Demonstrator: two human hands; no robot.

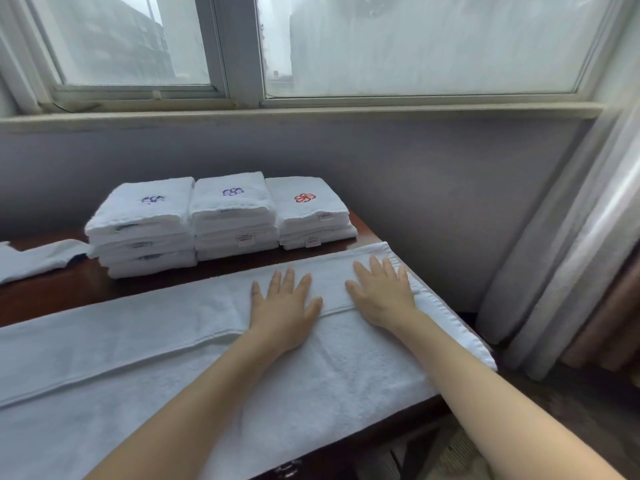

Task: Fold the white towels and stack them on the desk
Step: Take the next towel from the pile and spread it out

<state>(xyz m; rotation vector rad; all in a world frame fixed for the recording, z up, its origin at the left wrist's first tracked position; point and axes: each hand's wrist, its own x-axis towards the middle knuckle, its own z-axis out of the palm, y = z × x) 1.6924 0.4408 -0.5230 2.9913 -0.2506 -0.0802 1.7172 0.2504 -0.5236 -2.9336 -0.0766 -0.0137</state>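
Observation:
A long white towel (166, 344) lies spread along the front of the dark wooden desk (62, 292), folded lengthwise so one layer's edge runs across its middle. My left hand (284, 306) lies flat on it with straight, spread fingers, over that folded edge. My right hand (381, 292) presses flat on the towel's far right end, close to the hemmed border. Behind them stand three stacks of folded white towels: a left stack (142, 226) and a middle stack (233, 216) with purple emblems on top, and a lower right stack (310, 213) with a red emblem.
Another white cloth (34, 259) lies loose at the desk's far left. A grey wall and a window sill (311, 114) rise behind the desk. Grey curtains (571, 254) hang at the right, past the desk's right edge.

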